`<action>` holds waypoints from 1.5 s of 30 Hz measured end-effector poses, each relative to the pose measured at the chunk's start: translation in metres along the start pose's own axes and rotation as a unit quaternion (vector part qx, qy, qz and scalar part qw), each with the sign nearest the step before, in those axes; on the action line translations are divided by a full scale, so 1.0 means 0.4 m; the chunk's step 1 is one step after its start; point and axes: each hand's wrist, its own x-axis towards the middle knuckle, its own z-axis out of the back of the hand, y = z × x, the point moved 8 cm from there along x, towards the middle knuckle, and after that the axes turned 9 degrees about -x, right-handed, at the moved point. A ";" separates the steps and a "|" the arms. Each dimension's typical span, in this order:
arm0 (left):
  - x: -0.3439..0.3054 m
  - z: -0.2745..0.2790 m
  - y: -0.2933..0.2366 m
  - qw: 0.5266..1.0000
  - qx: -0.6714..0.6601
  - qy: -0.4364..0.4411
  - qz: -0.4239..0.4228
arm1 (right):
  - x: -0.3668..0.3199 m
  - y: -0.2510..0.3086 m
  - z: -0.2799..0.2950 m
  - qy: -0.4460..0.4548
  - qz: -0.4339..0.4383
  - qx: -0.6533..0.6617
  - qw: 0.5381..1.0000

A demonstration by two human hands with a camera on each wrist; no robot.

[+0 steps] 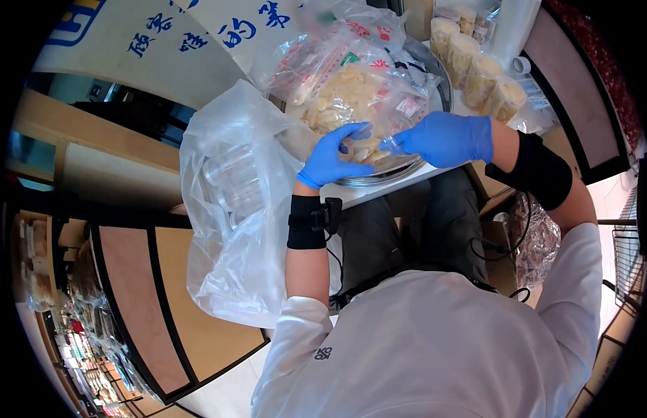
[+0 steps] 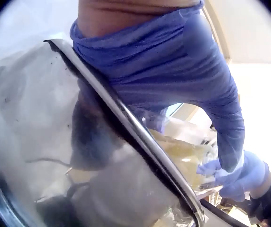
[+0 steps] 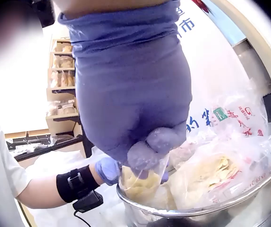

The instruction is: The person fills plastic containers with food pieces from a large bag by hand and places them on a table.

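My blue-gloved left hand point(image 1: 335, 157) curves its fingers and thumb round a clear plastic cup point(image 3: 140, 187) of pale yellow slices, tilted over the near rim of a round metal basin point(image 1: 445, 87). My right hand point(image 1: 442, 139), gloved too, has its fingers curled at the cup's mouth, gripping its clear edge; the palm hides the fingertips in the right wrist view. Inside the basin lies a clear printed bag point(image 3: 206, 179) of pale dried slices point(image 1: 344, 97), close beyond both hands. The left wrist view shows the basin's steel rim point(image 2: 126, 118) beneath my left hand.
Filled clear cups point(image 1: 482, 75) stand in a row at the right, beside a round white lid point(image 1: 521, 65). Left of the basin, a large translucent bag point(image 1: 229, 272) holds stacked clear cups point(image 1: 233, 177). A white board with blue writing point(image 1: 198, 42) rises behind the basin.
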 end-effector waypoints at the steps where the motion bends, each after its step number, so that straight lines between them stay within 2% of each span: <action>1: 0.002 -0.004 0.001 1.000 0.001 0.014 0.002 | 0.003 -0.006 -0.014 0.025 0.002 0.003 1.000; 3: 0.008 -0.010 0.015 0.999 -0.004 0.029 0.011 | 0.002 -0.008 -0.017 0.050 0.004 0.006 0.999; 8: 0.012 -0.019 0.035 0.998 -0.003 0.049 0.030 | 0.013 -0.038 -0.042 0.103 0.024 0.124 0.987; 9: 0.011 -0.020 0.036 0.998 0.000 0.045 0.036 | 0.015 -0.043 -0.047 0.103 0.024 0.123 0.987; 11: 0.012 -0.018 0.036 0.998 0.003 0.040 0.042 | 0.019 -0.037 -0.039 0.089 0.029 0.228 0.969; 12: 0.012 -0.019 0.035 0.998 0.002 0.041 0.042 | 0.017 -0.028 -0.037 0.089 0.029 0.227 0.969; 14: 0.013 -0.020 0.038 0.998 0.000 0.043 0.043 | 0.008 0.013 -0.008 0.042 0.064 0.271 0.960; 15: 0.015 -0.021 0.043 0.998 0.002 0.045 0.046 | 0.010 0.020 -0.012 0.043 0.063 0.271 0.959; 17: 0.018 -0.022 0.046 0.998 0.005 0.047 0.050 | 0.017 0.018 -0.042 0.071 0.045 0.082 0.993; 20: 0.018 -0.021 0.037 0.998 0.018 0.048 0.039 | 0.026 0.020 -0.055 0.040 0.065 0.040 0.996; 21: 0.018 -0.021 0.033 0.998 0.019 0.051 0.041 | 0.028 0.021 -0.049 0.040 0.066 0.040 0.996; 23: 0.019 -0.022 0.033 0.998 0.020 0.052 0.042 | 0.029 0.006 -0.075 0.155 0.009 0.069 0.985; 27: 0.020 -0.026 0.041 0.998 0.014 0.055 0.038 | 0.038 -0.002 -0.089 0.180 -0.015 0.070 0.981; 31: 0.025 -0.027 0.079 0.997 0.027 0.058 0.044 | 0.068 -0.040 -0.156 0.183 0.002 0.149 0.972; 36: 0.017 -0.021 0.049 0.998 0.043 0.038 0.027 | 0.032 -0.010 -0.124 0.207 -0.011 0.200 0.958; 38: 0.013 -0.014 0.034 0.999 0.037 0.018 0.008 | 0.015 -0.025 -0.029 -0.060 0.017 0.195 0.979; 39: 0.009 0.007 0.037 0.999 0.014 -0.029 0.012 | 0.002 -0.034 -0.017 -0.054 0.019 0.190 0.980; 40: 0.005 0.025 0.042 0.997 -0.010 -0.075 0.017 | -0.021 -0.090 0.024 -0.145 -0.060 0.355 0.922; 41: 0.007 0.025 0.052 0.997 -0.012 -0.079 0.014 | -0.049 -0.145 0.044 -0.231 -0.138 0.503 0.821; 42: 0.005 0.050 0.065 0.987 -0.056 -0.150 0.002 | -0.048 -0.159 0.043 -0.229 -0.138 0.500 0.824; 43: -0.001 0.073 0.077 0.971 -0.098 -0.219 -0.010 | -0.058 -0.202 0.041 -0.291 -0.177 0.492 0.801; 44: 0.003 0.072 0.076 0.970 -0.099 -0.220 -0.013 | -0.065 -0.244 0.037 -0.353 -0.214 0.481 0.774; 45: -0.008 0.088 0.080 0.958 -0.083 -0.275 -0.004 | -0.041 -0.268 0.011 -0.354 -0.214 0.480 0.774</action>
